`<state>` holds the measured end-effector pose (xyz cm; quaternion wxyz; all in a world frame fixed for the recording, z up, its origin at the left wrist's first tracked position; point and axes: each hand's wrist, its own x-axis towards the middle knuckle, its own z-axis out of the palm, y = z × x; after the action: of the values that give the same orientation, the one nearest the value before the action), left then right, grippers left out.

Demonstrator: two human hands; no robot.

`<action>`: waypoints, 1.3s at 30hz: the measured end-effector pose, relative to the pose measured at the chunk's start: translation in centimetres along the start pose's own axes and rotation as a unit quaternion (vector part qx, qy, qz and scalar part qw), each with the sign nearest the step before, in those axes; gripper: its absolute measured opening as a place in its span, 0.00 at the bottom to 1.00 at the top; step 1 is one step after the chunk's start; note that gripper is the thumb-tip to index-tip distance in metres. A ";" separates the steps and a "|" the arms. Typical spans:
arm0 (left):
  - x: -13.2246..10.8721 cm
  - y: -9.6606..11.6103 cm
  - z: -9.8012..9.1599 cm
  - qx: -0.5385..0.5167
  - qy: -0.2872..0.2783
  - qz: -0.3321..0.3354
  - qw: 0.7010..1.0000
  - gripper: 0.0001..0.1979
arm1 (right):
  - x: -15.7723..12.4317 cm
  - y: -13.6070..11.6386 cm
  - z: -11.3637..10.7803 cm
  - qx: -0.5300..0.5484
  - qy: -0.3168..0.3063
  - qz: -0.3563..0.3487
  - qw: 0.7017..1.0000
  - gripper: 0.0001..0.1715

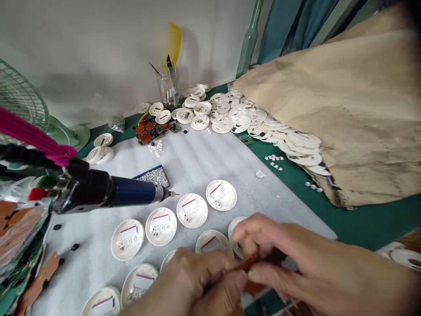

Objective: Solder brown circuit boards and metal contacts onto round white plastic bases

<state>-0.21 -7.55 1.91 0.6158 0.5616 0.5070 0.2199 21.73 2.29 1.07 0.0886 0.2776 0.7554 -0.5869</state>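
Note:
My left hand point(204, 281) and my right hand point(305, 259) meet at the lower right, fingers closed on a small orange-brown circuit board point(249, 263). My fingers cover most of it, and motion blurs its outline. Below them, a green circuit board point(265, 303) shows at the bottom edge. Several round white plastic covers lie in rows beside and under my hands, such as one cover point(192, 210) with a rectangular window and small white parts in it. Left of these covers hangs a dark blue electric screwdriver point(134, 191), its bit pointing right; neither hand touches it.
A shallow box of small screws point(154, 176) sits behind the screwdriver. Loose circuit boards point(149, 131), a glass of tools point(169, 90) and heaped white discs point(250, 118) stand along the back. A large brown paper sack point(355, 105) spreads across the right; a green fan point(23, 96) stands left.

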 end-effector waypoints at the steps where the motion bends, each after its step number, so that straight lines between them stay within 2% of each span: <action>1: 0.4 -0.2 0.1 -0.050 0.010 -0.042 0.998 0.23 | 0.1 0.2 0.1 -0.046 0.014 0.001 0.999 0.21; 3: 1.1 -0.7 0.2 -0.107 0.033 -0.088 0.990 0.25 | 0.3 0.6 0.1 -0.155 0.072 -0.041 0.984 0.20; 6: 1.5 -1.0 -0.3 -0.154 0.045 -0.128 0.979 0.27 | 1.0 1.2 -1.0 -0.299 0.150 -0.166 0.928 0.20; 8: 1.4 -0.7 -1.1 -0.120 0.049 -0.136 0.982 0.29 | 2.1 1.6 -2.7 -0.358 0.175 -0.231 0.887 0.21; 9: 1.2 -0.4 -1.6 -0.070 0.057 -0.123 0.988 0.30 | 2.8 1.9 -3.7 -0.370 0.184 -0.250 0.876 0.21; 11: 0.9 0.3 -2.3 0.085 0.086 -0.043 0.992 0.30 | 4.3 2.5 -5.8 -0.360 0.179 -0.254 0.880 0.20; 12: 0.8 0.5 -2.5 0.170 0.100 0.018 0.980 0.28 | 5.1 2.8 -6.7 -0.345 0.162 -0.248 0.891 0.20; 14: 1.2 0.6 -2.4 0.307 0.120 0.134 0.935 0.25 | 6.3 3.3 -8.0 -0.315 0.121 -0.226 0.914 0.22; 16: 2.0 0.2 -2.0 0.380 0.133 0.197 0.894 0.25 | 7.2 3.6 -8.6 -0.301 0.091 -0.206 0.927 0.23; 18: 3.1 -0.4 -1.5 0.416 0.131 0.183 0.881 0.27 | 7.7 3.7 -8.6 -0.303 0.082 -0.202 0.928 0.21; 22: 4.5 -0.8 -1.3 0.446 0.091 0.107 0.884 0.31 | 7.9 3.5 -8.3 -0.319 0.088 -0.232 0.915 0.19; 29: 4.8 -0.4 -1.3 0.444 0.088 0.058 0.890 0.29 | 7.6 3.1 -7.8 -0.406 0.108 -0.242 0.875 0.21; 33: 4.8 -0.1 -1.3 0.441 0.075 0.034 0.894 0.28 | 7.4 3.1 -7.6 -0.425 0.113 -0.240 0.866 0.20; 36: 4.9 0.1 -1.7 0.436 0.081 0.045 0.895 0.28 | 7.0 3.0 -6.8 -0.444 0.142 -0.241 0.851 0.22; 39: 5.1 0.4 -2.2 0.414 0.062 0.057 0.906 0.30 | 6.7 3.0 -5.3 -0.465 0.204 -0.235 0.829 0.23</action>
<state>-0.07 -2.14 0.66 0.2816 0.7792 0.5569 0.0587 18.75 9.85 -2.93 -0.0890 0.1313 0.9823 -0.1000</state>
